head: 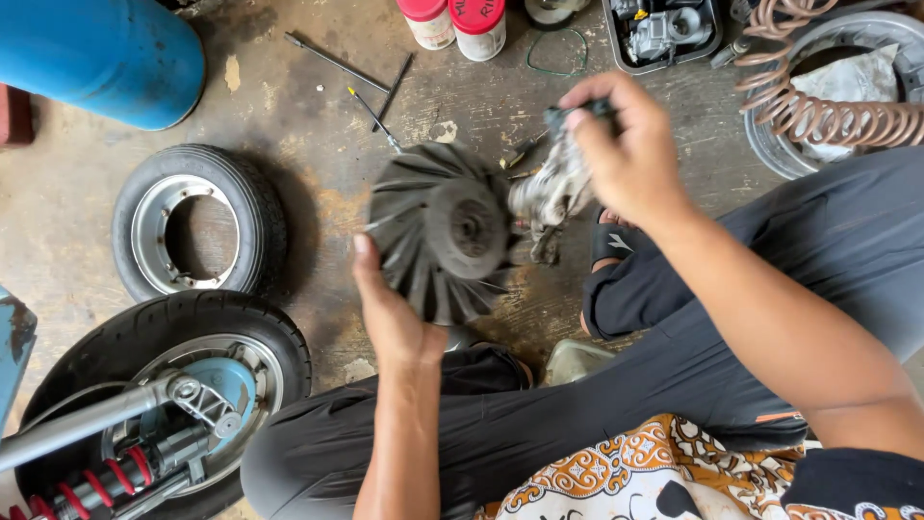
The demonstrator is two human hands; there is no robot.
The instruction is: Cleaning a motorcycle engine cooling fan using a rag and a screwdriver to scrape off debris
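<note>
We hold the finned fan disc (pixel 441 236) up off the floor (pixel 318 164); left hand (pixel 390 313) fingers wrapped on its lower rim. Right hand (pixel 626 149) fingers clamp a grimy metal part (pixel 551 193) against the disc's right edge. Loose tyre (pixel 197 221) lies left.

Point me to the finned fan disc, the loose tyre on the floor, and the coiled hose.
finned fan disc (pixel 441 231): head view, on its central hub.
loose tyre (pixel 252 207): head view, on the right rubber sidewall.
coiled hose (pixel 828 117): head view, on the middle coils.
</note>
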